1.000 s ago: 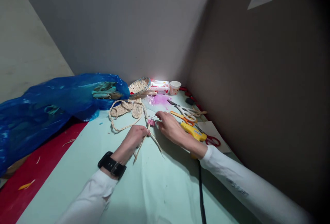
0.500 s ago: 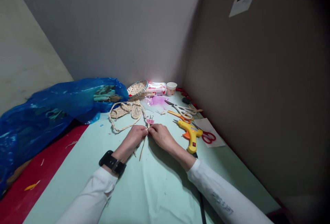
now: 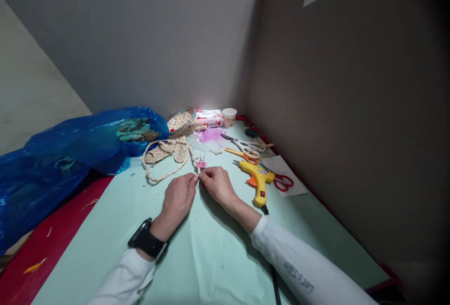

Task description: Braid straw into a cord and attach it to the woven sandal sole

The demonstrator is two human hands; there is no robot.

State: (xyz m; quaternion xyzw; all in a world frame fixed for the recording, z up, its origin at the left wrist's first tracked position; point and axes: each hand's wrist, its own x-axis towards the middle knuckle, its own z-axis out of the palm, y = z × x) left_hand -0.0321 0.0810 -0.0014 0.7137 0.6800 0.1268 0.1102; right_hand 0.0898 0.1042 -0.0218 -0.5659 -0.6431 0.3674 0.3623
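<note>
A long braided cord [image 3: 151, 177] of pale natural fibre loops across the table and runs under a pink binder clip [image 3: 200, 164]. Just below the clip, my left hand [image 3: 180, 197] pinches the cord's strands. My right hand [image 3: 218, 185] meets it there, thumb and fingers closed on the same strands. The fingertips of both hands nearly touch, and they hide most of the strands between them. Beside the loop lies a flat coiled braided piece [image 3: 181, 149] of the same fibre.
To the right lie a yellow glue gun [image 3: 259, 178], red-handled scissors [image 3: 283, 183], white-handled scissors [image 3: 246, 146] and an orange cutter [image 3: 239, 153]. A blue plastic bag [image 3: 84, 141] covers the left side. Behind stand a woven basket [image 3: 181, 120] and a paper cup [image 3: 229, 116].
My left hand has turned, its back now more upward, and sits slightly lower. The loose strand ends seen below my fingers are now hidden. The whole view has shifted a little.
</note>
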